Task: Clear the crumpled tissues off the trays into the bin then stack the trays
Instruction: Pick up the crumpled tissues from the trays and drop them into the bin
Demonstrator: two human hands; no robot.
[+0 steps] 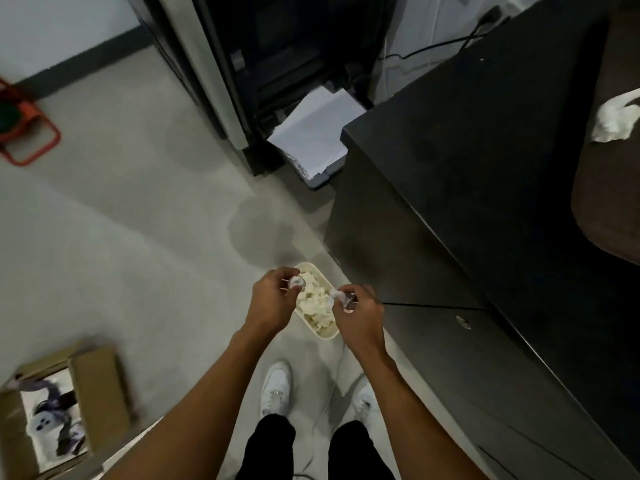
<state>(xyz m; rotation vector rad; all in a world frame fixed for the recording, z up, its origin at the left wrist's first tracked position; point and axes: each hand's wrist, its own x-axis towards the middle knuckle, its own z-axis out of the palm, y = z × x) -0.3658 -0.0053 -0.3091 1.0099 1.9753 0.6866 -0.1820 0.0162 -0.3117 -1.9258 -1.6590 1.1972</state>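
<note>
A cream bin (330, 336) stands on the floor beside the black cabinet, filled with several crumpled tissues (315, 303). My left hand (272, 299) hovers over the bin's left rim and grips a small crumpled tissue (297, 281). My right hand (358, 315) is over the bin's right rim, fingers curled round another tissue (341, 297). At the far right, a dark brown tray (602, 188) lies on the cabinet top with one crumpled tissue (614, 119) on it; the frame cuts the tray off.
The black cabinet (467, 168) fills the right side. A dark printer stand with white paper (311, 133) stands at the back. An open cardboard box (59, 410) sits lower left, a red frame (27, 133) far left. My white shoes (277, 389) stand just behind the bin.
</note>
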